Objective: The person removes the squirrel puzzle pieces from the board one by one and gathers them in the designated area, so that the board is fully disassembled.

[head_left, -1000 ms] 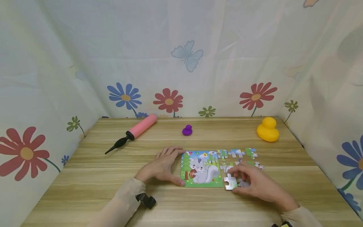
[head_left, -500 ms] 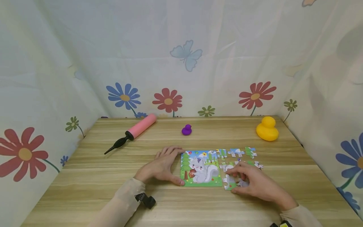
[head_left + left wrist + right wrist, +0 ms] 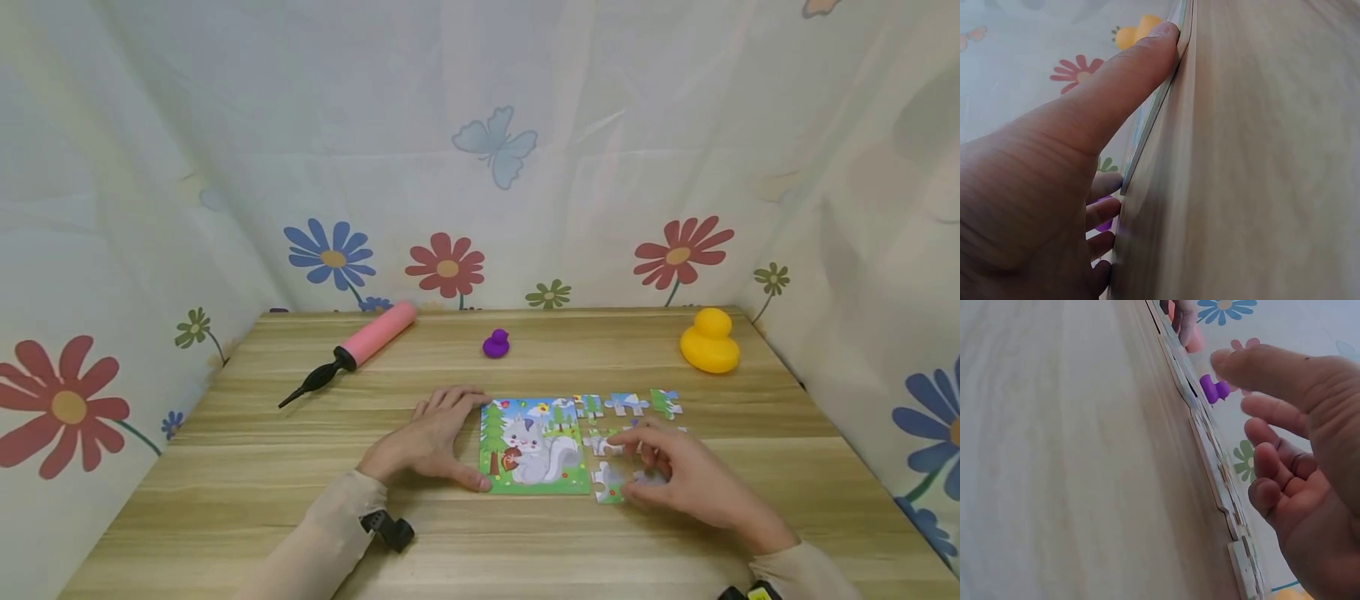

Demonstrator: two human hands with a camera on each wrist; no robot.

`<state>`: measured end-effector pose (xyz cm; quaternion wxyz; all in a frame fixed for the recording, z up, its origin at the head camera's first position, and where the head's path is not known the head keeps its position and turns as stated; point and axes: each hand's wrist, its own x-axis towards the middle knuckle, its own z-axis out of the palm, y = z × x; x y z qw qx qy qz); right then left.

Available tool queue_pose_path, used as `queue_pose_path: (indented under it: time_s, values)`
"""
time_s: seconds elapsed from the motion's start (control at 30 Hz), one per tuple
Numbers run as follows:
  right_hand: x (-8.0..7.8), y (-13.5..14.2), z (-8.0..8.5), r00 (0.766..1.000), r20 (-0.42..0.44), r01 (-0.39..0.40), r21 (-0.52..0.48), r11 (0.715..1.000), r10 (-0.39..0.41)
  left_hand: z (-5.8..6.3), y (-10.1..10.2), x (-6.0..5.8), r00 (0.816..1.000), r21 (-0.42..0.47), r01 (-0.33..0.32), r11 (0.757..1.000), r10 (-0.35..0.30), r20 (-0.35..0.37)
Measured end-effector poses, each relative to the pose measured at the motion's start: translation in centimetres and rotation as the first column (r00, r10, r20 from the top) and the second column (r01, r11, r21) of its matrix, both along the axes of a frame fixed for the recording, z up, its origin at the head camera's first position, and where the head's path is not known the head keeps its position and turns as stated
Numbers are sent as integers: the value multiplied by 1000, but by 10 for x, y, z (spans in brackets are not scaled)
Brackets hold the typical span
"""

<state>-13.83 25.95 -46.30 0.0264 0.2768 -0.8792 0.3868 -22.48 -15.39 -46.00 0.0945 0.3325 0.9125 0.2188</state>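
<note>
1. The left hand (image 3: pixel 429 440) lies flat on the table (image 3: pixel 225 500), fingers straight, thumb and fingertips pressed against the left edge of the puzzle (image 3: pixel 534 446) — it grips nothing.
2. In the left wrist view the thumb (image 3: pixel 1124 70) presses the thin edge of the puzzle (image 3: pixel 1159 100).
3. The right hand (image 3: pixel 678 475) hovers just above the loose pieces to the right of the puzzle, fingers loosely curled and spread, holding nothing; the right wrist view shows its fingers (image 3: pixel 1266 428) clear of the pieces.
4. A loose piece (image 3: pixel 609 481) lies flat at the puzzle's lower right corner, just beside the right hand's fingertips.
5. More pieces (image 3: pixel 626 405) sit in a row along the upper right of the puzzle, apart from the hand.
6. Farther back on the table — a pink pump (image 3: pixel 352 349) to the left, a small purple duck (image 3: pixel 495 343) in the middle, a yellow duck (image 3: pixel 708 342) to the right.
7. A flowered cloth (image 3: pixel 480 167) hangs behind and to both sides.
</note>
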Motion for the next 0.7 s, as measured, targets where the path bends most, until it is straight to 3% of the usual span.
queue_pose_path:
  time_s: [0.47, 0.6, 0.7]
  values:
    - [-2, 3, 10, 995, 12, 96, 8, 995, -96, 0, -3, -1, 1000, 1, 9, 1000, -9, 19]
    - [0, 4, 12, 992, 14, 127, 11, 992, -127, -1, -2, -1, 1000, 35, -9, 999, 9, 13]
    - [1, 2, 14, 985, -47, 167, 20, 986, -166, 0, 1, -1, 999, 99, -30, 995, 33, -34]
